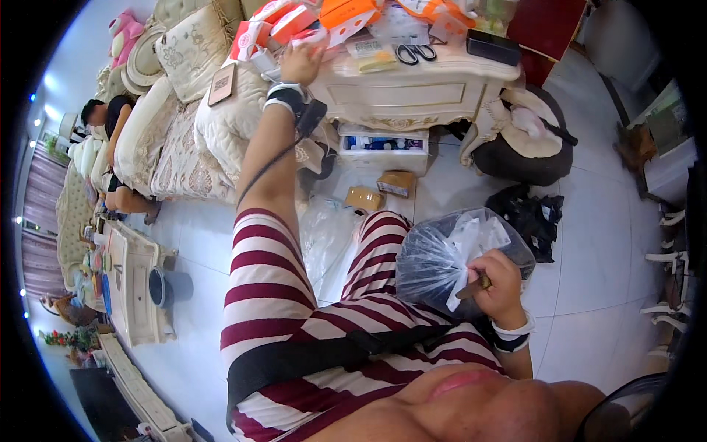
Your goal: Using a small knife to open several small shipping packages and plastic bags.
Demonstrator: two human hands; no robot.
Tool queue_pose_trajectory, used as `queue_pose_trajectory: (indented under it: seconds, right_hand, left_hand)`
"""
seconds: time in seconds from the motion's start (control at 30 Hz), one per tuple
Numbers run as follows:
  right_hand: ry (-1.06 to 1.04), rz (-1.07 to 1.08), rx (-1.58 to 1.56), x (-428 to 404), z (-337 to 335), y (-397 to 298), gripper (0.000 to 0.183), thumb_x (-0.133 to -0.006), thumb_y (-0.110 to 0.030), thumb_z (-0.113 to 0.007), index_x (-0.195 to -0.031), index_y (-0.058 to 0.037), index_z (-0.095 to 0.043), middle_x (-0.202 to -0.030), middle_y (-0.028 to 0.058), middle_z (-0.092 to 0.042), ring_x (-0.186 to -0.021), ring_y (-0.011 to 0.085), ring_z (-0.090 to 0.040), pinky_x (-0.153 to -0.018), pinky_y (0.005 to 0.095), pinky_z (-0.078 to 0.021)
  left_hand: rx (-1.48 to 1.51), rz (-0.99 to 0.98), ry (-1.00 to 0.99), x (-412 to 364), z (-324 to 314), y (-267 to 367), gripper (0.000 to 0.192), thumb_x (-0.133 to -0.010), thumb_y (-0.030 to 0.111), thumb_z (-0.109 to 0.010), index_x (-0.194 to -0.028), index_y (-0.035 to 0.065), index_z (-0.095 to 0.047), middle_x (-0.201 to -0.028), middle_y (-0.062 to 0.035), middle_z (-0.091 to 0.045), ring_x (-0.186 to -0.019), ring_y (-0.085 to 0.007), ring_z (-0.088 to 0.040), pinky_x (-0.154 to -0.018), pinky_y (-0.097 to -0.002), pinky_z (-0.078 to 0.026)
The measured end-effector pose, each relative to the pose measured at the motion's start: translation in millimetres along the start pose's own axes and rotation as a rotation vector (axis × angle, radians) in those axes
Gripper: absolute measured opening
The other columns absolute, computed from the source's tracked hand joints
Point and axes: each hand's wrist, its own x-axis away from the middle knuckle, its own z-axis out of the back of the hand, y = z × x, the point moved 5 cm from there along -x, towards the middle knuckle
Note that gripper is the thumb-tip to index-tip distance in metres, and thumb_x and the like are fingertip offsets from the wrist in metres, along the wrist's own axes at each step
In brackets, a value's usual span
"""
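My right hand (495, 284) is closed around a small tool with a metal blade (468, 289), which could be a knife, and around the gathered neck of a clear plastic bag (431, 259). White paper or film shows at the top of that bag. At the upper left, my left hand (301, 62) reaches to the edge of the cream table (397, 91), over clear plastic packaging beside red-and-white boxes (293, 23); whether it grips anything is unclear. Black-handled scissors (415, 54) lie on the table, right of a packet in clear wrap (377, 61).
Under the table stands a white foam box (384, 160) of bottles or tubes, near small cardboard boxes (396, 183). A black plastic bag (533, 221) lies by a dark cushioned stool (522, 157). A phone-like panel (222, 84) rests on the sofa. Another person (117, 127) is further left.
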Motion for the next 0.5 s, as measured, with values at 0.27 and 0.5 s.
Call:
queue_pose_trajectory:
  seconds: [0.27,0.5]
  right_hand:
    - [0.009,-0.062,0.019,-6,5,9,0.014,-0.071,0.000,-0.067,-0.082,-0.0049,-0.062,-0.073,0.0117,-0.056,-0.060,0.0299,-0.056,-0.054,0.0340,-0.0429]
    - [-0.005,-0.012,0.033,-4,-4,6,0.015,-0.068,0.001,-0.067,-0.081,-0.0053,-0.061,-0.073,0.0110,-0.055,-0.061,0.0297,-0.056,-0.055,0.0344,-0.0431]
  left_hand:
    - [0.436,-0.062,0.672,-17,91,19,0.038,-0.091,0.026,-0.058,-0.116,-0.0034,-0.056,-0.112,-0.0186,-0.059,-0.108,-0.0303,-0.055,-0.094,-0.0394,-0.043]
    - [1.424,0.005,0.308,-44,75,-19,0.016,-0.091,0.013,-0.057,-0.105,0.0056,-0.055,-0.094,-0.0077,-0.059,-0.091,-0.0243,-0.061,-0.089,-0.0392,-0.052]
